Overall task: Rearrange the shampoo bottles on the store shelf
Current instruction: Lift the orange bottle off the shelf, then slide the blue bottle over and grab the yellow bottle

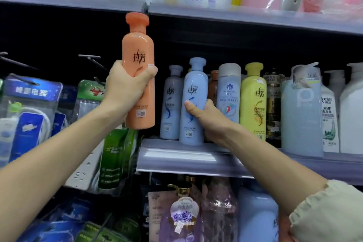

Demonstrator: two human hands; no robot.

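Observation:
My left hand [127,86] grips an orange shampoo bottle [138,45] and holds it upright in the air, left of the shelf's end and above its level. My right hand [204,116] is wrapped around the lower part of a light blue shampoo bottle [194,88] that stands at the front edge of the middle shelf [176,155]. Behind and left of it stands a second pale blue bottle [171,102]. To the right stand a grey-capped blue bottle [229,88], a yellow bottle [253,102] and a brown bottle [213,86] partly hidden behind.
Further right on the shelf are a dark bottle [274,104], a large pale blue bottle [302,116] and white pump bottles [330,116]. Hanging packaged goods [31,116] fill the left. The upper shelf [235,15] carries detergent bottles. Purple and blue bottles [182,216] sit below.

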